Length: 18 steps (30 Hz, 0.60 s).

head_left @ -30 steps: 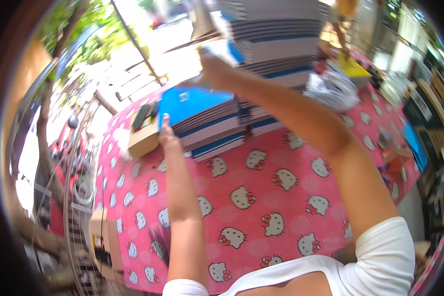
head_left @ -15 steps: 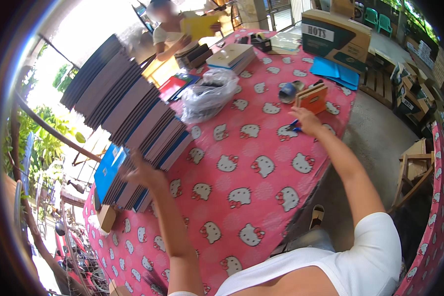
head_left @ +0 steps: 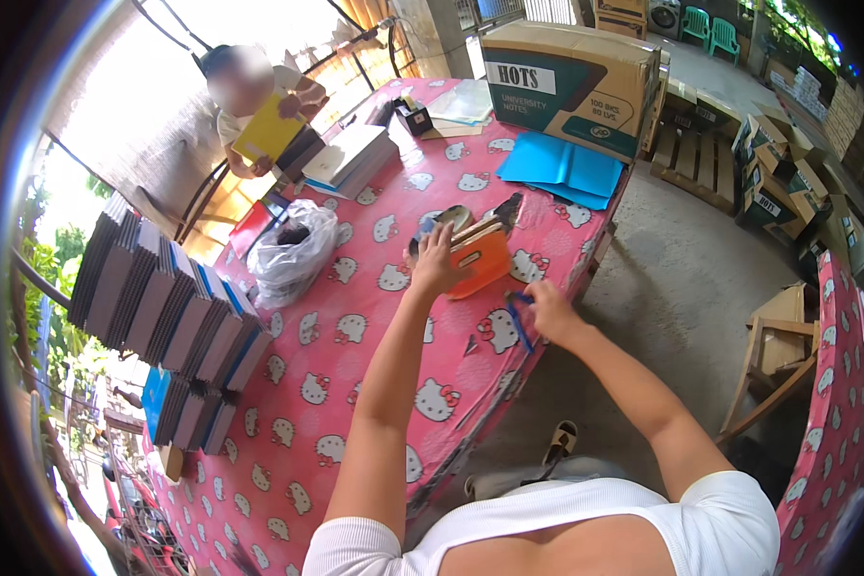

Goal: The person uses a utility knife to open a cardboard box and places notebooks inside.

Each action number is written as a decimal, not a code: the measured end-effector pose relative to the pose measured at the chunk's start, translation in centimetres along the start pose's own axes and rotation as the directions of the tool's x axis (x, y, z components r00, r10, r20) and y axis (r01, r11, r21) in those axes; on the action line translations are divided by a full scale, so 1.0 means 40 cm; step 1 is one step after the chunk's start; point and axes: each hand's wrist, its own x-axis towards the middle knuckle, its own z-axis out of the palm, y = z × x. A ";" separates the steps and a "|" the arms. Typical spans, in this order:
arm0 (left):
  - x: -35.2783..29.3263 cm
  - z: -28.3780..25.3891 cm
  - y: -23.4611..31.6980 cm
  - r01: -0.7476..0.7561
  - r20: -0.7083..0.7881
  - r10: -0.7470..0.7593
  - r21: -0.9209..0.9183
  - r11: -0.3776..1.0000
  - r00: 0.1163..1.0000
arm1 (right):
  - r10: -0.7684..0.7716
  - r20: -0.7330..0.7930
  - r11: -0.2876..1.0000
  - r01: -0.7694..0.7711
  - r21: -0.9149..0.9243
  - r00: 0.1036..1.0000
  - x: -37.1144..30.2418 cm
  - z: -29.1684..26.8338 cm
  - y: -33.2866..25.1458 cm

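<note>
My left hand rests on the upper edge of an orange box that stands on the pink cartoon-cat tablecloth, fingers curled over its top. My right hand lies at the table's edge just right of the box, fingers pinched on a thin blue strap. Behind the box sit a roll of tape and a dark object, partly hidden.
A tall slanted stack of notebooks fills the left of the table. A clear plastic bag, blue folders, a pile of books and a large cardboard box stand farther back. A person holding a yellow folder sits across. Cartons and pallets line the right.
My view swung from the notebook stack to the table's right end. My left hand left the stack and came to the orange box; my right hand stays by the box at the blue strap.
</note>
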 end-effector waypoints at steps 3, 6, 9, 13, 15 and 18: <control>0.035 0.047 -0.018 0.096 0.260 -0.112 0.073 0.993 0.959 | 0.170 -0.100 0.980 -0.157 0.121 0.980 0.023 -0.132 0.143; -0.024 0.024 0.025 0.203 0.265 -0.220 0.090 0.975 0.939 | 0.420 -0.061 0.858 -0.374 0.352 0.905 0.024 -0.235 0.260; -0.094 -0.020 -0.015 0.172 0.444 -0.164 0.022 0.985 0.881 | 0.449 -0.071 0.813 -0.375 0.446 0.891 0.069 -0.246 0.342; 0.053 -0.002 -0.122 0.577 0.482 -0.361 -0.442 0.687 0.798 | 0.320 -0.181 0.883 -0.224 0.413 0.930 0.195 -0.265 0.381; 0.148 0.068 -0.226 0.580 0.157 -0.566 -0.061 0.812 0.809 | 0.323 -0.197 0.888 -0.224 0.402 0.926 0.272 -0.314 0.345; 0.261 0.183 -0.164 0.801 0.512 -0.710 0.067 0.595 0.484 | 0.331 -0.295 0.907 -0.215 0.363 0.896 0.323 -0.443 0.405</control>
